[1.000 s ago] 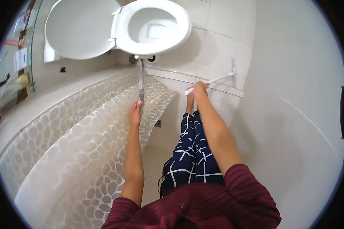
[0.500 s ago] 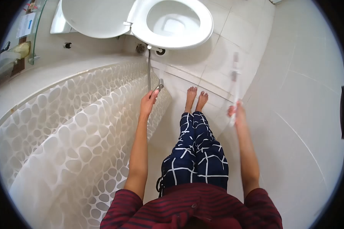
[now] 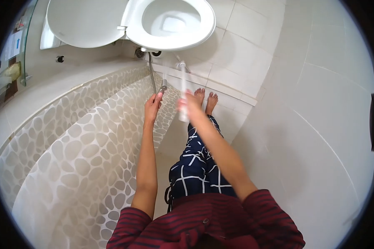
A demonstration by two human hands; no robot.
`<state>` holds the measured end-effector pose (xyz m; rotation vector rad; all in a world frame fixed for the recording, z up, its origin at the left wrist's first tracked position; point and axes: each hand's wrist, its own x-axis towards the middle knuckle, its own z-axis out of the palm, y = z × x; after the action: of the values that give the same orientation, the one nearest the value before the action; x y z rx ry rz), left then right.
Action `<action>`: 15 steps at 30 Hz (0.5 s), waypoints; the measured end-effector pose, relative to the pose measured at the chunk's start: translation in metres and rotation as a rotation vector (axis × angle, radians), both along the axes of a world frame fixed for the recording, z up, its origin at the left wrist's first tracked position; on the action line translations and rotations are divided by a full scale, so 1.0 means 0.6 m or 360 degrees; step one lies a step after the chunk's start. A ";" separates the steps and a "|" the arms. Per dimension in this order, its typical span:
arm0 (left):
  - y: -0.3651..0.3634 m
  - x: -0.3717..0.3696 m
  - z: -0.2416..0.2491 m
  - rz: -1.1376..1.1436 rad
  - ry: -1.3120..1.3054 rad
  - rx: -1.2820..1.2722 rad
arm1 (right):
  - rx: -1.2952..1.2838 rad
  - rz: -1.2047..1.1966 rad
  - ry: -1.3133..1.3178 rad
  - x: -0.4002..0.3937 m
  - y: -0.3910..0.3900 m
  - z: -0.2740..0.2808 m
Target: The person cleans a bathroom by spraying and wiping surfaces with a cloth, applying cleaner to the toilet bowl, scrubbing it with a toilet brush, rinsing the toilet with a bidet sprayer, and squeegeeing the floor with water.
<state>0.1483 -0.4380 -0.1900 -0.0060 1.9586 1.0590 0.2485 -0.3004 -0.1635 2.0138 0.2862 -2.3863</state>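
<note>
My left hand (image 3: 153, 107) is closed on a small metal spray nozzle (image 3: 163, 86), whose dark hose (image 3: 151, 68) runs up toward the toilet. A faint stream seems to leave the nozzle upward. Just to the right, my right hand (image 3: 189, 104) is wrapped round the white handle of a long tool (image 3: 183, 79), blurred by motion. Its head lies near the raised floor ledge (image 3: 228, 89), above my feet. The two hands are apart.
A white toilet with its lid up (image 3: 172, 41) stands at the top. The pebble-patterned shower curtain (image 3: 87, 145) hangs on the left. A glass shelf (image 3: 27, 45) is at the upper left, and a tiled wall (image 3: 320, 124) rises on the right.
My right hand has swung left with the white-handled tool, from right of my feet to near my left hand. The view has shifted, and my left hand still holds the nozzle.
</note>
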 end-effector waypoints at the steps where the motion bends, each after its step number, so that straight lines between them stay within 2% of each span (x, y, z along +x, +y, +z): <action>1: 0.001 -0.001 0.002 0.0018 -0.0035 -0.0016 | 0.0025 -0.0115 0.0327 0.082 0.020 -0.016; 3: 0.013 -0.003 0.009 0.0058 -0.0048 0.0025 | 0.0196 0.0508 0.0261 0.215 0.108 0.050; 4: 0.013 -0.001 0.013 0.0080 -0.0065 0.0035 | 0.0594 0.0671 0.0037 0.298 0.121 0.043; 5: 0.012 0.000 0.016 0.0084 -0.0092 0.0020 | 0.0740 0.0938 -0.0068 0.388 0.160 0.024; 6: 0.015 -0.002 0.015 0.0085 -0.0115 0.0013 | 0.0888 0.1575 -0.0597 0.439 0.206 0.030; 8: 0.017 0.000 0.004 0.0068 -0.0150 0.0002 | 0.1527 0.2386 -0.0923 0.599 0.297 -0.006; 10: 0.013 0.003 -0.008 0.0038 -0.0158 -0.0006 | 0.1513 0.2570 -0.1039 0.640 0.361 -0.007; 13: 0.023 0.009 -0.001 0.0020 -0.0210 -0.0076 | 0.1428 0.2709 -0.1059 0.643 0.387 -0.007; 15: 0.021 0.016 -0.004 0.0014 -0.0205 -0.0108 | 0.1350 0.2812 -0.1007 0.600 0.386 0.008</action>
<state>0.1582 -0.4255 -0.1925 -0.1173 1.8783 0.9730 0.6085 -0.0687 -0.1586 1.2000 2.0309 -0.4862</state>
